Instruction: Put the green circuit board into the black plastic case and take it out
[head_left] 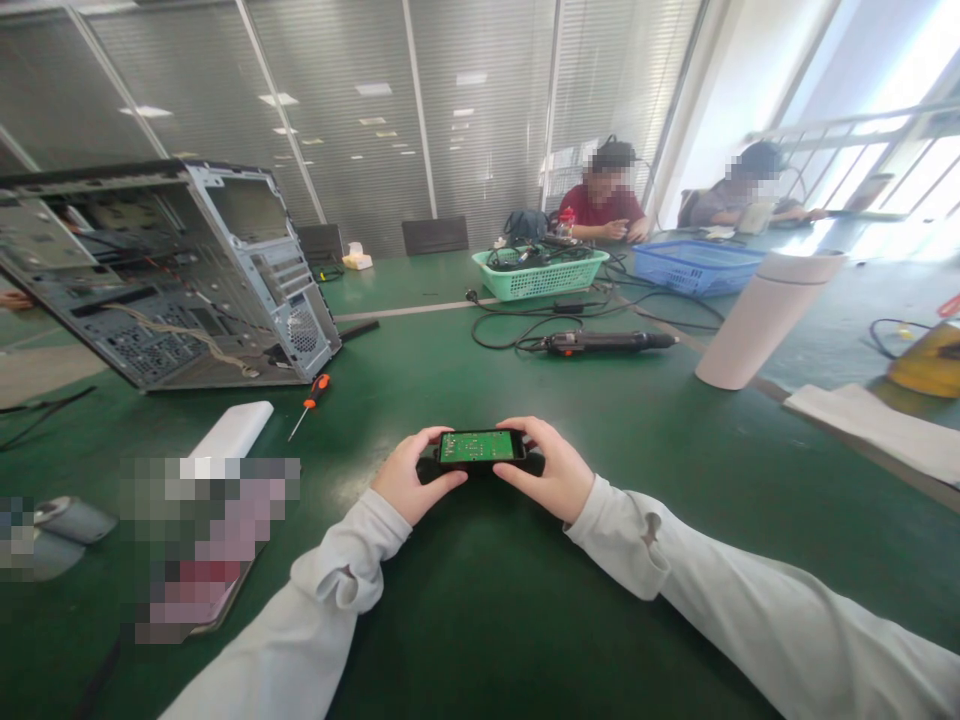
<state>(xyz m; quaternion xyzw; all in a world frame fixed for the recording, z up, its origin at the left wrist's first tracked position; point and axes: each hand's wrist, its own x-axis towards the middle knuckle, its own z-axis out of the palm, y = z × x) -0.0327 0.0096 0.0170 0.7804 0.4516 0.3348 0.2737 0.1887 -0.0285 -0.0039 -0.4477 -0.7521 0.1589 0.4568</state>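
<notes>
A small black device with a green circuit board showing on top (481, 447) lies flat just above the green table (480, 600), in the middle of the view. My left hand (409, 480) grips its left end with fingers curled around it. My right hand (547, 470) grips its right end the same way. Both arms wear pale grey sleeves.
An open computer case (172, 270) lies tilted at the left, an orange-handled screwdriver (309, 402) and a white box (232, 430) near it. A black electric screwdriver (607, 342) with cables, a green basket (540, 272), a blue basket (694, 265) and a white tumbler (761, 315) stand beyond. Two people sit at the far side.
</notes>
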